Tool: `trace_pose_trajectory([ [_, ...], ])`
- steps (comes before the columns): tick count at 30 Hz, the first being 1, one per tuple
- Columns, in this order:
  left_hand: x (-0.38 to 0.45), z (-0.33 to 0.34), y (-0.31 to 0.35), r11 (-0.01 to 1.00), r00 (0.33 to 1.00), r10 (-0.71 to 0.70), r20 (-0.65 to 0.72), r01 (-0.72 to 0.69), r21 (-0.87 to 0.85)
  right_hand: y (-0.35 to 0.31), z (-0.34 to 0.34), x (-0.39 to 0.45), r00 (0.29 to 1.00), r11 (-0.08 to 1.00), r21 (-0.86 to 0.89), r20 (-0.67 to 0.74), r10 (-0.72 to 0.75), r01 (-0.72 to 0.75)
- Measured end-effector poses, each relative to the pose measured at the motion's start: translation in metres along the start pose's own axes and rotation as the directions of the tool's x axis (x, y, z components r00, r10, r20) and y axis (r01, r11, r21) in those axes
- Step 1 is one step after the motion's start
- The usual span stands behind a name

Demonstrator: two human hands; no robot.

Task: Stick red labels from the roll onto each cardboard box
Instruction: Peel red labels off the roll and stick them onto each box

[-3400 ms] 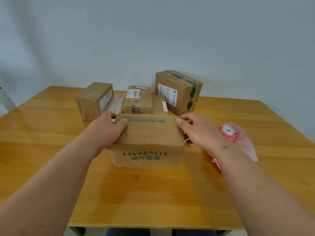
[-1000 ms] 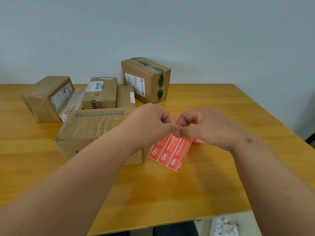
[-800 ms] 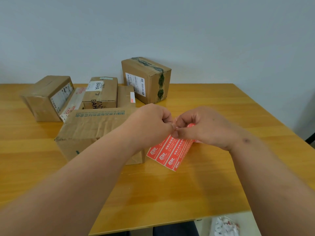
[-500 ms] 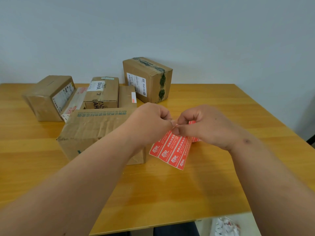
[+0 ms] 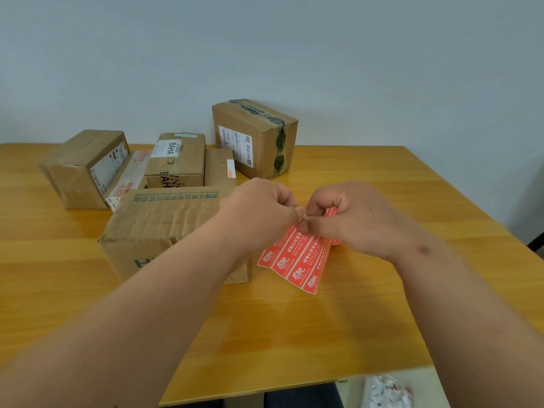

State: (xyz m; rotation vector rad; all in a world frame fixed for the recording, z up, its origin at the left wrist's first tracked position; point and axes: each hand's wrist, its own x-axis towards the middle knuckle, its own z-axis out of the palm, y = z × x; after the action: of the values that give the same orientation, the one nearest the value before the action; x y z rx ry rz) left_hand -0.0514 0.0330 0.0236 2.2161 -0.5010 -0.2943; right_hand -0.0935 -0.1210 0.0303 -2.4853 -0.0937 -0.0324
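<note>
Wooden table (image 5: 338,334) fills most of view, pale wall (image 5: 265,54) behind it.

Six boxes on the table, all in the left half. Nearest and biggest: crumpled box (image 5: 164,228), green print strip along its far top edge, teal letters on the near face, partly hidden by my left forearm. Far right of the group: tall box (image 5: 259,136), dark tape over the top and down its right side, white shipping label on the left face. Far left: left box (image 5: 85,166), white label on its right face. Middle: BAHA box (image 5: 179,159), white label on top. Flat box (image 5: 219,169) sits between BAHA box and tall box, small red-and-white sticker on its right edge. Slim box (image 5: 129,178) is wedged between left box and BAHA box, red print at its near end.

Label strip (image 5: 297,260): red, white text, four labels side by side, hanging above the table just right of the crumpled box, near centre of view. Roll itself hidden behind my right hand.

Left hand (image 5: 262,213): fingers curled, thumb and forefinger pinching the strip's top edge. Right hand (image 5: 353,219): same, curled, pinching the strip right beside the left fingertips. Hands touch at the pinch.

Bottom right, below the table edge: white and red scraps (image 5: 385,391), blurred.
</note>
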Motion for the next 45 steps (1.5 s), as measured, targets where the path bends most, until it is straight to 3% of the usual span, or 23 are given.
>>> trace_pose_trajectory([
  [3,0.001,-0.002,-0.001,1.0,1.0,-0.009,-0.018,0.009,-0.028,-0.001,0.001,0.0,0.999,1.0,-0.016,-0.023,-0.024,0.024],
  [14,0.001,-0.018,-0.005,0.996,0.997,0.01,0.073,-0.004,-0.085,0.007,0.001,0.003,0.992,0.966,0.237,0.086,0.088,-0.106],
  [27,-0.002,-0.022,0.0,0.993,0.994,0.077,0.079,-0.083,0.083,0.006,0.004,0.007,0.995,0.98,0.178,0.074,0.074,-0.086],
  [38,0.002,-0.02,-0.006,1.0,0.997,0.01,0.08,-0.008,-0.024,0.005,0.003,0.004,0.996,0.976,0.202,0.062,0.065,-0.077],
  [45,-0.004,-0.024,-0.007,0.997,0.992,0.029,0.122,-0.037,0.062,0.007,0.004,0.004,0.997,0.963,0.264,0.069,0.043,-0.06],
])
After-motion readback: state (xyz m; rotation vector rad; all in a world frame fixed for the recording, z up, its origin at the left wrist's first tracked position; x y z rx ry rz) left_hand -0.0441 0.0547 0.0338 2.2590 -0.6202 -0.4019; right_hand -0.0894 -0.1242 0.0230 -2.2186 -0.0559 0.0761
